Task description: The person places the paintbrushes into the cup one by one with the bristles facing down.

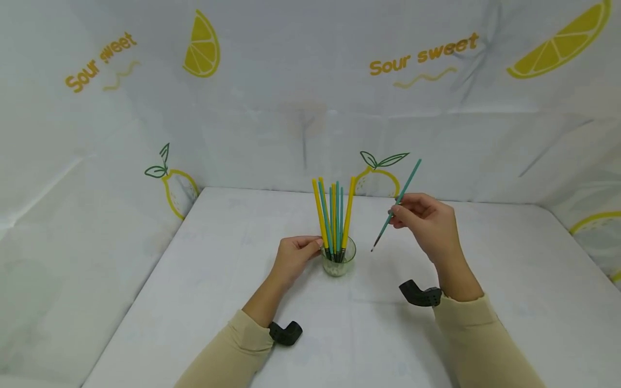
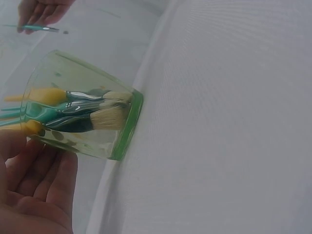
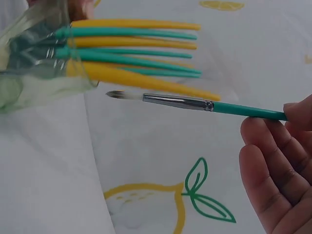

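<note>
A green-tinted glass [image 1: 336, 268] stands on the white table, holding several paintbrushes [image 2: 109, 119] bristles down, with yellow and teal handles [image 3: 141, 51] sticking up out of it. My left hand [image 1: 297, 256] holds the glass at its left side near the rim, thumb and fingers close by the brush handles. To the right of the glass and raised above the table, my right hand [image 1: 429, 221] pinches a thin teal paintbrush [image 1: 409, 183] by its handle. That brush slants, its dark pointed tip [image 3: 117, 94] facing down toward the glass and its handle end up.
A white cloth with printed lemons [image 1: 375, 172] and lettering hangs as a backdrop behind the table [image 1: 233, 215]. Dark wrist cameras [image 1: 421, 293] sit at the cuffs of both beige sleeves [image 1: 466, 318].
</note>
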Motion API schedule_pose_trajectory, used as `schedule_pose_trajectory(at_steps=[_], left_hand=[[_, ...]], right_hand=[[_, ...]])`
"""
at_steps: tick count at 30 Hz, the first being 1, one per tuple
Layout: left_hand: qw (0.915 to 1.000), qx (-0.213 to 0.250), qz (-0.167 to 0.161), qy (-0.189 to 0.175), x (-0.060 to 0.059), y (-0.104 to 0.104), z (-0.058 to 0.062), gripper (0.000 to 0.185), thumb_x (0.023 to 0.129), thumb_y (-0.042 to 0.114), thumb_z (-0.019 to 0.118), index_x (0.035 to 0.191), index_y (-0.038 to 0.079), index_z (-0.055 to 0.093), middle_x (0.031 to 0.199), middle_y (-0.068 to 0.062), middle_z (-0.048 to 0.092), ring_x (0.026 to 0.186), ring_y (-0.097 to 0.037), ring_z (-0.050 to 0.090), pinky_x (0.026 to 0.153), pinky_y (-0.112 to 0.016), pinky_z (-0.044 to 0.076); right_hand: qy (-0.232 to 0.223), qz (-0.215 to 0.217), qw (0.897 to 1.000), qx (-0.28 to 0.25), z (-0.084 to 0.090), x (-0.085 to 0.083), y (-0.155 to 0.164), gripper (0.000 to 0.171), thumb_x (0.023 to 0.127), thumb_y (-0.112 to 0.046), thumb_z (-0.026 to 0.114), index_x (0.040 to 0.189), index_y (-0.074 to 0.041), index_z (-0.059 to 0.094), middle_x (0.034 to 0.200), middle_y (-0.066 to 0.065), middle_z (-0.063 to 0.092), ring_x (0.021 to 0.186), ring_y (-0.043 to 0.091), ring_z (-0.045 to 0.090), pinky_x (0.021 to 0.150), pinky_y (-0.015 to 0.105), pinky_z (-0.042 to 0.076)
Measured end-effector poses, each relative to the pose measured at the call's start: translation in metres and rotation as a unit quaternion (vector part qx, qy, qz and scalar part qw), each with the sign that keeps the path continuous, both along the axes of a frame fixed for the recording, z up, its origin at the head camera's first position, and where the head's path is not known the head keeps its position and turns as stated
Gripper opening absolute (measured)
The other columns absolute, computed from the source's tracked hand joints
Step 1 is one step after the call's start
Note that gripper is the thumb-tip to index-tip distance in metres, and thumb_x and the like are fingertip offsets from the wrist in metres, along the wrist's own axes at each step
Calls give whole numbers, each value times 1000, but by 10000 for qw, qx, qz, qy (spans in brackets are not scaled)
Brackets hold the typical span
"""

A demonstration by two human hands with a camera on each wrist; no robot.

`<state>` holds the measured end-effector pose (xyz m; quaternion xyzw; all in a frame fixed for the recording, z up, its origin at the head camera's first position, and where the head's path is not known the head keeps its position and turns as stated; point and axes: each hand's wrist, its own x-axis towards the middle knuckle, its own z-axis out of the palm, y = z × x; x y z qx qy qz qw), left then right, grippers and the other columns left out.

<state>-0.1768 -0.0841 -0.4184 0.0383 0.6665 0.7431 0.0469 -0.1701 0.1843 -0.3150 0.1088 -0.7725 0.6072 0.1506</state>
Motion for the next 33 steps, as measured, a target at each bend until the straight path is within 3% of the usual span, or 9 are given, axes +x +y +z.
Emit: schedule_pose_trajectory(at_steps=[7,10,16,20,25,33], left_hand=[[9999,-45,-75,-82,1,0,0,23,93,6,65,109,-11,70,109,-23,71,89,-11,71,88,-33,58],[9998,-93,-148,-79,4,-1,5,24,94,4,63,110,-12,69,110,-24,70,90,-11,71,89,-34,58],[9997,-148,-185,45,14,-2,26,23,93,3,63,109,-13,69,110,-25,70,93,-15,72,88,-33,58],[9998,-99,-141,54,16,-2,30,23,93,3,63,108,-13,69,109,-26,70,92,-15,72,88,-32,58],[9998,-67,-182,31,15,-3,29,23,94,3,63,109,-13,69,110,-26,70,91,-14,71,88,-32,58],[9998,-55,-174,29,15,-2,29,23,93,2,63,108,-13,69,109,-25,70,91,-13,71,88,-34,58]], right_hand=[[128,124,9998,-125,3,-2,-26,21,87,-8,75,104,1,68,85,6,72,70,17,71,68,27,61],[79,191,9997,137,-4,-2,-33,21,88,-10,74,105,1,68,87,9,72,72,17,71,69,26,60],[-275,307,9950,914,-24,-7,-43,21,91,-18,71,104,-2,69,90,14,72,74,12,69,70,29,61],[-458,298,9913,1198,-35,-11,-49,21,92,-21,69,105,-4,69,90,11,73,77,21,71,69,29,60],[-606,341,9907,1169,-43,-13,-53,20,92,-18,68,105,-3,69,90,11,73,80,33,71,67,29,59],[-961,320,9900,979,-50,-16,-55,19,92,-18,68,104,-3,69,91,12,71,78,24,71,69,35,61]])
